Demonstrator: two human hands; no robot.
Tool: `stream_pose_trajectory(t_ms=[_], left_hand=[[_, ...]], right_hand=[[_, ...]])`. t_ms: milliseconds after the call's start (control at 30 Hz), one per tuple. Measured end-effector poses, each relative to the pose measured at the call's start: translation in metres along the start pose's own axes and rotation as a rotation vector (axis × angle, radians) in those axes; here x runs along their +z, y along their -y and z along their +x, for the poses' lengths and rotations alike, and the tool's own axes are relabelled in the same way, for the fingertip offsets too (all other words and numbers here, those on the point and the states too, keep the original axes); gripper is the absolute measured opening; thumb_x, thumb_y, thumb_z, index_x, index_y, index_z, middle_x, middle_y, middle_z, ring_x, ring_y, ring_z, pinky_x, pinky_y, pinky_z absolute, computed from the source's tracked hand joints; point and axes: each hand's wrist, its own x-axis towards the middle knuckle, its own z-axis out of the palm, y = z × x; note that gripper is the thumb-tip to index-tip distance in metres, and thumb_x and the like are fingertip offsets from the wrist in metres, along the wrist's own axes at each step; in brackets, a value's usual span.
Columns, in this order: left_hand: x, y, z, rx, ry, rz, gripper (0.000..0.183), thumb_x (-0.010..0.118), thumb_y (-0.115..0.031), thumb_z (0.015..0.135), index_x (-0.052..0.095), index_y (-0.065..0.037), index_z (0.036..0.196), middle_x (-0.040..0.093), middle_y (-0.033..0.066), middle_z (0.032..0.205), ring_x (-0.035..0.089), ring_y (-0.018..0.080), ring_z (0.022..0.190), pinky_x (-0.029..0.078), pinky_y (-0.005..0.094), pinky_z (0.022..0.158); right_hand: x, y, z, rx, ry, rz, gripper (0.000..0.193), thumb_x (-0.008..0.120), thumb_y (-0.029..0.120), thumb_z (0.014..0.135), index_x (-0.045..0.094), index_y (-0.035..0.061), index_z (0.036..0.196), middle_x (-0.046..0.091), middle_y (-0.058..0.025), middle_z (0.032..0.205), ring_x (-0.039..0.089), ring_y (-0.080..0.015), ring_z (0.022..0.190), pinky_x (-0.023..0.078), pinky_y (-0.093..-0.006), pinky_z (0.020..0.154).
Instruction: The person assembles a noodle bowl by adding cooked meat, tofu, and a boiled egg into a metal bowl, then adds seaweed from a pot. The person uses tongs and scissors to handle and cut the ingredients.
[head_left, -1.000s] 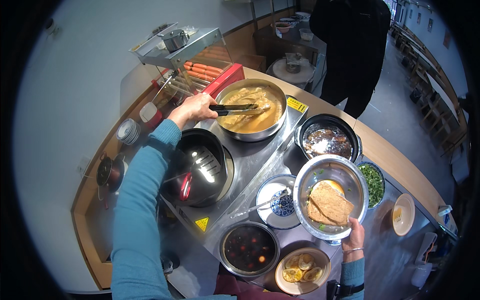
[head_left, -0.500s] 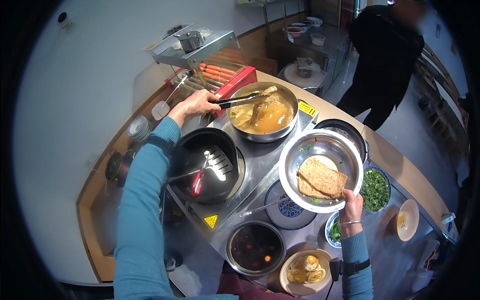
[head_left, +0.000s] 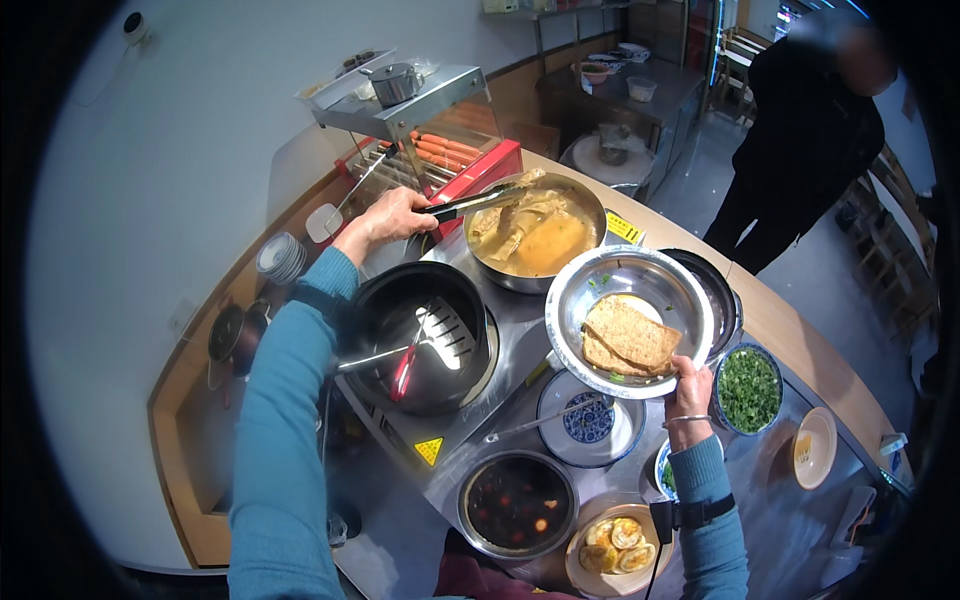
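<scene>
A steel counter (head_left: 762,482) carries a blue-and-white plate (head_left: 624,432), a round pan (head_left: 572,505) of dark liquid (head_left: 512,498), a beige bowl (head_left: 615,587) of fried eggs (head_left: 620,546) and a blue-rimmed bowl (head_left: 750,432) of chopped greens (head_left: 748,388).

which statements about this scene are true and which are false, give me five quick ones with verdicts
1. The left hand holds tongs. True.
2. The right hand grips a metal bowl. True.
3. The ends of the tongs are over the metal bowl. False: they are over the steel pan.
4. The metal bowl is empty. False: brown slabs lie in it.
5. Chopped greens are to the right of the metal bowl. True.
</scene>
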Motion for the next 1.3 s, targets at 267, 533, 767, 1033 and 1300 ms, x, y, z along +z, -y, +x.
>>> stream_pose_trajectory(t_ms=[267, 533, 767, 1033, 1300], left_hand=[[0.022, 0.001, 0.004, 0.012, 0.04, -0.028, 0.036, 0.072, -0.032, 0.079, 0.077, -0.004, 0.1, 0.073, 0.0087, 0.08, 0.066, 0.017, 0.077, 0.052, 0.0337, 0.074], [-0.022, -0.053, -0.045, 0.074, -0.01, -0.099, 0.04, 0.071, -0.026, 0.083, 0.074, -0.003, 0.116, 0.059, 0.0027, 0.071, 0.053, 0.0097, 0.066, 0.046, 0.0284, 0.063], [0.006, -0.107, -0.095, 0.179, 0.032, -0.049, 0.04, 0.07, -0.02, 0.082, 0.071, 0.003, 0.115, 0.069, 0.009, 0.078, 0.064, 0.0151, 0.074, 0.05, 0.0312, 0.07], [0.093, -0.143, -0.129, 0.392, 0.075, 0.243, 0.046, 0.07, -0.026, 0.077, 0.069, -0.004, 0.117, 0.07, 0.019, 0.09, 0.068, 0.0366, 0.084, 0.053, 0.0446, 0.075], [0.098, -0.139, -0.162, 0.251, 0.119, -0.141, 0.05, 0.072, -0.015, 0.083, 0.062, 0.006, 0.127, 0.069, 0.0109, 0.097, 0.065, 0.0128, 0.083, 0.051, 0.027, 0.074]], right_hand=[[-0.005, -0.004, 0.003, 0.011, 0.012, -0.017, 0.025, 0.063, 0.004, 0.083, 0.063, -0.0107, 0.103, 0.068, -0.0106, 0.088, 0.067, -0.0206, 0.07, 0.054, -0.0313, 0.065], [0.01, -0.007, 0.014, -0.041, 0.052, 0.008, 0.029, 0.059, 0.004, 0.083, 0.062, -0.0108, 0.108, 0.068, -0.012, 0.093, 0.066, -0.021, 0.077, 0.054, -0.0313, 0.069], [0.016, -0.017, 0.014, -0.031, 0.045, 0.072, 0.032, 0.061, 0.004, 0.083, 0.063, -0.0077, 0.112, 0.067, -0.0079, 0.095, 0.064, -0.0176, 0.08, 0.052, -0.0304, 0.073], [-0.02, -0.018, -0.036, -0.02, 0.138, 0.096, 0.039, 0.059, 0.001, 0.083, 0.061, -0.006, 0.121, 0.069, -0.0094, 0.109, 0.065, -0.0186, 0.095, 0.051, -0.0291, 0.088], [-0.11, -0.015, -0.058, -0.043, 0.026, 0.118, 0.031, 0.063, -0.002, 0.084, 0.063, -0.0032, 0.115, 0.069, -0.0047, 0.1, 0.064, -0.0135, 0.086, 0.051, -0.0279, 0.081]])
